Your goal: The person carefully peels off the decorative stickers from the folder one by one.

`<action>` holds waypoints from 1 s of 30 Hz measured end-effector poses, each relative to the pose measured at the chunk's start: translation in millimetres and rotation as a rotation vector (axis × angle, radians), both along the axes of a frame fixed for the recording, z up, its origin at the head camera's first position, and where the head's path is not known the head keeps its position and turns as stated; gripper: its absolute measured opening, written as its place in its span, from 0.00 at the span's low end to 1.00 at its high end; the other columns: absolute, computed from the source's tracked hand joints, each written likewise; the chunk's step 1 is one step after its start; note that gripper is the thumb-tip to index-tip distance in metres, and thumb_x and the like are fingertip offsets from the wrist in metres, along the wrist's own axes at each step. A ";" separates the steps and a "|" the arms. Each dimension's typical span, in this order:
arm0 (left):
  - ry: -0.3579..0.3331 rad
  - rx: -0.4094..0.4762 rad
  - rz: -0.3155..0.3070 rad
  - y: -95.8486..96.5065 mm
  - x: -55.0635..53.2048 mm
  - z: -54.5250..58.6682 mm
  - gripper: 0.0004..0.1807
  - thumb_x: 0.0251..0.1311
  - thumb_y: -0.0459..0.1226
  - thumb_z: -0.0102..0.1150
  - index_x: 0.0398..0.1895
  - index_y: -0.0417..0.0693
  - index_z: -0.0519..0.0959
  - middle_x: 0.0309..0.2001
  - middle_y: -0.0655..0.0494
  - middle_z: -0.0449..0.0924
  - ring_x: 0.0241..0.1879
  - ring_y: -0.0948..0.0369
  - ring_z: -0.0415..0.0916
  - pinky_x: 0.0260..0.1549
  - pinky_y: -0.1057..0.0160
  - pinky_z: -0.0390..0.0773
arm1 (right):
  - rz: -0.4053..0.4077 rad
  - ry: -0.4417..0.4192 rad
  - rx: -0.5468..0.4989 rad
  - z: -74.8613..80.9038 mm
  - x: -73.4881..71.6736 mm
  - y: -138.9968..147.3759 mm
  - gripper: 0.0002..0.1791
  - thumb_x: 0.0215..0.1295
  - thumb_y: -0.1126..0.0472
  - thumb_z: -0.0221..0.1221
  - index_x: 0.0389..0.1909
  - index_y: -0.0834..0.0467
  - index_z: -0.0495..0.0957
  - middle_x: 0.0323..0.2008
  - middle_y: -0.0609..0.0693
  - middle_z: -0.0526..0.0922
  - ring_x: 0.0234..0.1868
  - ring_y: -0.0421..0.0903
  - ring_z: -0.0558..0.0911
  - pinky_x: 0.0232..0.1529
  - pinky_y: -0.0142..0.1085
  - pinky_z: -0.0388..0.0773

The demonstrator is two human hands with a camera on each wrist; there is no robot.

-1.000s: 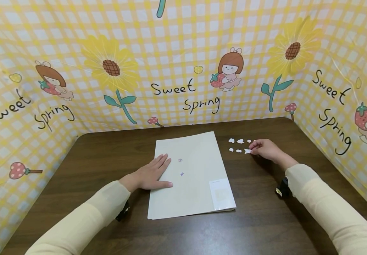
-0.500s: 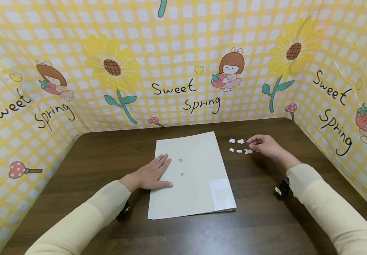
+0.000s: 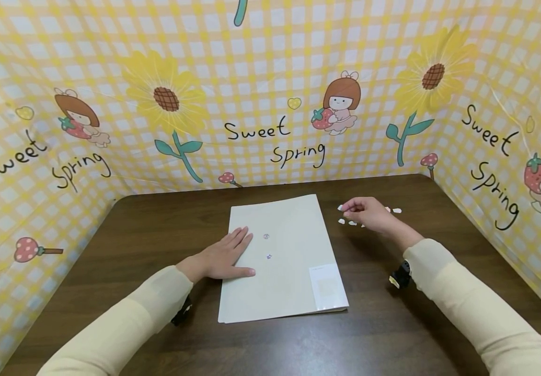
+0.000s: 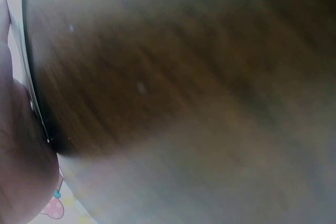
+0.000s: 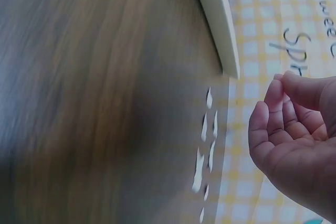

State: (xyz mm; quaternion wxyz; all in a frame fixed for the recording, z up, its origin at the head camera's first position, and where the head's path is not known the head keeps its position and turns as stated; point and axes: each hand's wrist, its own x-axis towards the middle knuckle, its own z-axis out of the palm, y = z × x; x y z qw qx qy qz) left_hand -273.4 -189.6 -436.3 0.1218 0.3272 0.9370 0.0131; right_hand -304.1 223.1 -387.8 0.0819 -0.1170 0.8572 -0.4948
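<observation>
My left hand (image 3: pixel 220 257) lies flat on the left side of a pale folder (image 3: pixel 289 297), fingers spread. Two tiny purplish motifs (image 3: pixel 266 236) show on the folder's face. To its right, my right hand (image 3: pixel 369 213) pinches with thumb and index finger; a small pale piece (image 3: pixel 340 208) shows at the fingertips. The other fingers of the right hand (image 5: pixel 294 119) are curled in the right wrist view. Below that hand lie several small white cut-out pieces (image 3: pixel 341 221), set in two rows; some are hidden by the hand. They show edge-on as thin white slips (image 5: pixel 198 169) in the right wrist view.
The dark wooden table (image 3: pixel 167 219) carries everything. A clear label pocket (image 3: pixel 327 287) sits at the folder's lower right corner. Yellow checked cloth (image 3: pixel 270 68) with printed figures stands behind and at both sides. A white piece (image 3: pixel 396 210) lies right of the right hand.
My right hand has lifted off the white pieces at the right of the rows and moved left toward the folder, uncovering pieces behind it. The left hand has stayed still.
</observation>
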 end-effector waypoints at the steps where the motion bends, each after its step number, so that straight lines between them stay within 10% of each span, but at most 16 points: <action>1: 0.001 0.000 -0.001 0.0 -0.1 0.0 0.58 0.58 0.74 0.37 0.78 0.41 0.41 0.77 0.42 0.33 0.75 0.49 0.30 0.70 0.50 0.42 | 0.007 -0.005 -0.007 0.6 -0.2 -3.9 0.14 0.70 0.66 0.57 0.50 0.71 0.75 0.35 0.57 0.78 0.36 0.55 0.75 0.34 0.38 0.75; 13: -0.010 -0.001 0.009 1.5 1.1 3.9 0.58 0.58 0.74 0.38 0.78 0.43 0.40 0.77 0.44 0.32 0.75 0.50 0.29 0.70 0.51 0.40 | 0.082 -0.056 -0.085 6.8 -5.4 -54.6 0.14 0.70 0.67 0.57 0.51 0.71 0.75 0.38 0.57 0.77 0.42 0.57 0.76 0.50 0.51 0.73; 30: -0.023 -0.016 0.014 2.5 3.1 6.6 0.58 0.58 0.74 0.38 0.78 0.43 0.41 0.77 0.44 0.32 0.75 0.49 0.30 0.70 0.52 0.41 | 0.209 -0.135 -0.010 0.0 -18.0 -126.5 0.14 0.67 0.65 0.60 0.51 0.69 0.78 0.41 0.59 0.81 0.41 0.52 0.79 0.47 0.42 0.78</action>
